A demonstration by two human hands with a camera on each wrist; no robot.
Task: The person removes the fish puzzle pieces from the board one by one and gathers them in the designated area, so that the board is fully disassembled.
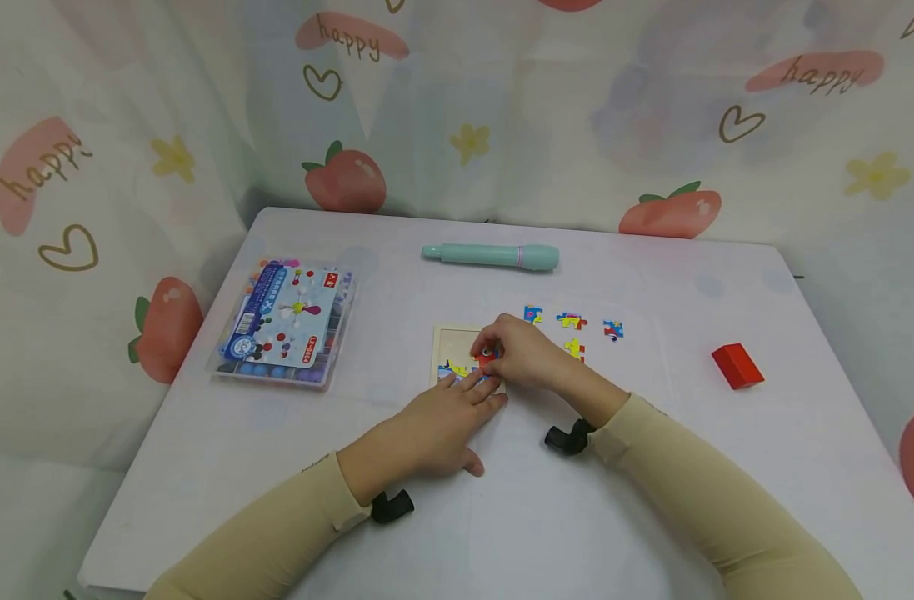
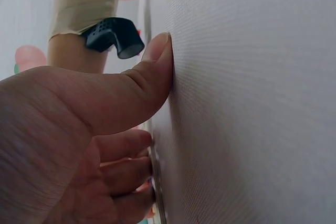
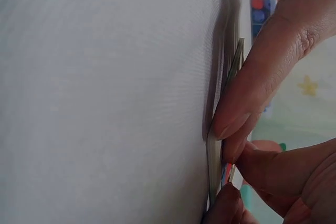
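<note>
A small wooden puzzle tray (image 1: 454, 342) lies mid-table, with colourful jigsaw pieces (image 1: 453, 368) fitted along its near side. My left hand (image 1: 443, 429) rests palm down with extended fingers on the tray's near edge; its thumb (image 2: 152, 72) reaches the tabletop. From the right, my right hand (image 1: 527, 354) bends over the tray, pinching a red puzzle piece (image 1: 488, 353) between thumb and fingers. The right wrist view shows these fingertips low at the tray's edge (image 3: 213, 166), partly hiding the piece. Several loose puzzle pieces (image 1: 571, 321) lie just beyond the right hand.
At the left stands a clear plastic case (image 1: 284, 321) of coloured balls with a printed card. A mint-green pen-like tube (image 1: 490, 257) lies near the back edge. A red block (image 1: 737, 367) sits at the right. Patterned curtains (image 1: 501, 108) border the table's back and sides.
</note>
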